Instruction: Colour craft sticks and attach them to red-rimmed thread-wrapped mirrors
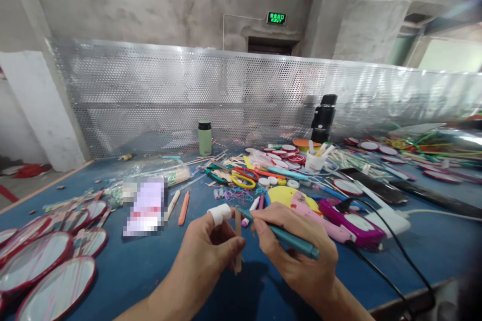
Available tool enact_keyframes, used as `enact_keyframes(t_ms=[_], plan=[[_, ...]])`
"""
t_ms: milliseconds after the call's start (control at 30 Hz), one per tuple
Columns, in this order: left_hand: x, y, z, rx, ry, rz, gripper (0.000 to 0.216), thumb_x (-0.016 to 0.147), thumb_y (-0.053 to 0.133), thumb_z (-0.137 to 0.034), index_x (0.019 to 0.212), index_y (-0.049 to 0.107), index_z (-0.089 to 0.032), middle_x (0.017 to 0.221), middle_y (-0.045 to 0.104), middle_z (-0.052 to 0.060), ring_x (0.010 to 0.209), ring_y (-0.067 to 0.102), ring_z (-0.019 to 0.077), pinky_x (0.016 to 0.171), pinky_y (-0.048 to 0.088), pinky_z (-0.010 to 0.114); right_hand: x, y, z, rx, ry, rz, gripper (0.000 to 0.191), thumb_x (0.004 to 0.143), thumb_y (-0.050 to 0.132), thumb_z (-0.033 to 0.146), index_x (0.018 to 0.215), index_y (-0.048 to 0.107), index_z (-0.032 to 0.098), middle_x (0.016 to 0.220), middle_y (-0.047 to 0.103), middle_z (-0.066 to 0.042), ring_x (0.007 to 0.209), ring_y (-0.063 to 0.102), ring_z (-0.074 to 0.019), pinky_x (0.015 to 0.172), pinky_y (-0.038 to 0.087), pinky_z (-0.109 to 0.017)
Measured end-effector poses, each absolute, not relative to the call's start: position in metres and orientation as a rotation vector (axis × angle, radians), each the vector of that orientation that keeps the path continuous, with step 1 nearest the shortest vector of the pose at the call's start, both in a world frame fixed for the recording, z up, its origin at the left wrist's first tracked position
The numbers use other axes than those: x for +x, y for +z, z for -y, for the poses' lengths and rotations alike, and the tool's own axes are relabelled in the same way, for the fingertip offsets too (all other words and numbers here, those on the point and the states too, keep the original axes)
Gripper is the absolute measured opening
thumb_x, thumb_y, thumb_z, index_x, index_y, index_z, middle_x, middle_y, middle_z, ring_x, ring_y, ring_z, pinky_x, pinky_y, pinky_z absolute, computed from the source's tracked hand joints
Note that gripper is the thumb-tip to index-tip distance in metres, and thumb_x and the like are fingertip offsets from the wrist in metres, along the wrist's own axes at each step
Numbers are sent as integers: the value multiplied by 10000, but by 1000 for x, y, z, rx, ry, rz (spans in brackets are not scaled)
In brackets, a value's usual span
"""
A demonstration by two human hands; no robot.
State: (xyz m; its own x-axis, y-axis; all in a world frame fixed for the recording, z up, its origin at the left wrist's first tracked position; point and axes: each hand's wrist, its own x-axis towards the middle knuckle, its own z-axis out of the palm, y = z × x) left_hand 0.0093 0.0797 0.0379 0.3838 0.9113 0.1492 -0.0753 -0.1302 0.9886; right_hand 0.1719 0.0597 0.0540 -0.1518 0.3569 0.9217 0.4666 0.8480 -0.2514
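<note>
My left hand (211, 248) is closed around a thin wooden stick (238, 243), which it holds upright just above the blue table (150, 266). White tape wraps that hand's index fingertip. My right hand (297, 253) grips a teal pen-shaped tool (289, 238) like a pencil. The tool's tip sits against the top of the stick. Both hands hover near the table's front edge.
Several red-rimmed oval fans (41, 266) lie at the left. A pink glue gun (350, 223) with a black cable lies right of my hands. Scissors (241, 178), sticks, rubber bands, a green flask (205, 138) and a black bottle (323, 118) crowd the middle before a perforated metal screen.
</note>
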Motion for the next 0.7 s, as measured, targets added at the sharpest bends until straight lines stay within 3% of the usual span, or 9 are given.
enact_keyframes(t_ms=[700], plan=[[9, 35, -80, 1392, 1055, -782, 219, 721, 717, -248, 886, 606, -157, 530, 576, -71, 430, 583, 116, 452, 459, 221, 172, 55, -58, -633, -117, 1763, 151, 853, 612, 46, 904, 688, 166, 707, 693, -23, 626, 669, -146, 579, 527, -249]])
